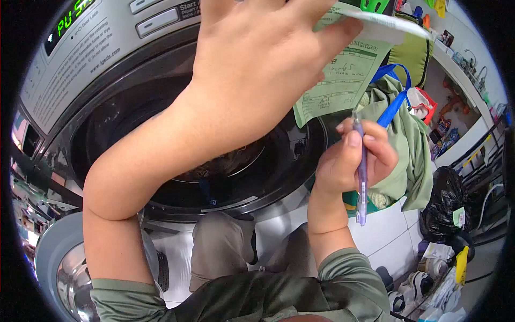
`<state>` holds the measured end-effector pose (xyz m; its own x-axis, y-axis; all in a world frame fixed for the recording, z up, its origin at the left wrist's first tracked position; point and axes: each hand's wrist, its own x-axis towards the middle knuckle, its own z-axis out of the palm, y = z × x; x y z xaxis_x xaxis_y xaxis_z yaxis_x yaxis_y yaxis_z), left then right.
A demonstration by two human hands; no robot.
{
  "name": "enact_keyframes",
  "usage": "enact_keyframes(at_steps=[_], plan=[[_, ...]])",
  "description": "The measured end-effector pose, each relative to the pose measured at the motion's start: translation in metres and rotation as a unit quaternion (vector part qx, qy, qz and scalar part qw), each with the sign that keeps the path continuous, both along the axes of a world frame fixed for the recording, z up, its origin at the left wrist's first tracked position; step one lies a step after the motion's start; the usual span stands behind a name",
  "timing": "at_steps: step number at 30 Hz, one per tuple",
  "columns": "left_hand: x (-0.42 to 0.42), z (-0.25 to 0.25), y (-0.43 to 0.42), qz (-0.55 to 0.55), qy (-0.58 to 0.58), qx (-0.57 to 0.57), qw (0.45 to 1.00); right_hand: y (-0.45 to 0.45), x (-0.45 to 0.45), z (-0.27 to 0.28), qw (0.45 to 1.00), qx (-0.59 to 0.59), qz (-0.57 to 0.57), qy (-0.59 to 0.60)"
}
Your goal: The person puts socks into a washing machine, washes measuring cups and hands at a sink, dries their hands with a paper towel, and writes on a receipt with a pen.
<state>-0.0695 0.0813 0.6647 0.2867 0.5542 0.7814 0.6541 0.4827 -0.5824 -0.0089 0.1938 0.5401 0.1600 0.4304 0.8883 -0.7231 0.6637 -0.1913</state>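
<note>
My left hand reaches up across the front of the washing machine, its back toward me. Its thumb presses on a pad of green printed slips with handwriting on them, while a white page edge sticks out above. Several of its fingertips are cut off by the top of the view. Just below the slips, my right hand grips a purple pen, tip pointing up near the paper. A bright green clip shows at the top edge.
Beside the washer stands a green cloth bag with blue straps. A black plastic bag and shoes lie at right. A grey basin with a metal bowl sits at lower left.
</note>
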Motion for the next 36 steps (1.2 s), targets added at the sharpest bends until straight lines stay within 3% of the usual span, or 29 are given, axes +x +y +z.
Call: enact_keyframes(at_steps=[12,13,16,19,21,25,31,32,35,36], plan=[[-0.001,0.007,0.002,0.013,-0.048,-0.016,0.999,-0.011,0.018,-0.015,0.998,-0.018,0.034,-0.047],[-0.012,0.008,0.006,0.017,0.035,0.015,0.999,-0.013,0.019,-0.020,0.997,-0.020,0.048,-0.053],[-0.019,0.007,0.006,0.022,0.120,0.046,0.991,-0.019,0.022,-0.028,0.995,-0.026,0.060,-0.069],[0.007,0.009,-0.008,-0.011,-0.095,-0.062,0.993,-0.019,0.023,-0.022,0.996,-0.027,0.040,-0.074],[0.007,0.009,-0.007,-0.010,-0.093,-0.058,0.994,-0.021,0.021,-0.015,0.997,-0.063,0.024,-0.026],[0.006,0.009,-0.008,-0.004,-0.100,-0.065,0.993,-0.016,0.016,-0.011,0.998,-0.048,-0.036,-0.037],[0.012,0.011,-0.005,0.016,-0.116,-0.061,0.991,0.005,-0.002,0.006,0.999,0.031,0.013,-0.009],[0.014,0.011,-0.004,0.035,-0.112,-0.055,0.992,0.010,-0.008,0.013,0.997,0.036,0.053,0.034],[0.003,0.011,0.001,-0.016,-0.099,-0.019,0.995,0.016,-0.020,0.025,0.999,0.023,0.025,0.024],[0.012,0.025,0.004,0.065,0.041,0.016,0.997,0.015,-0.025,0.025,0.999,0.012,0.043,0.026]])
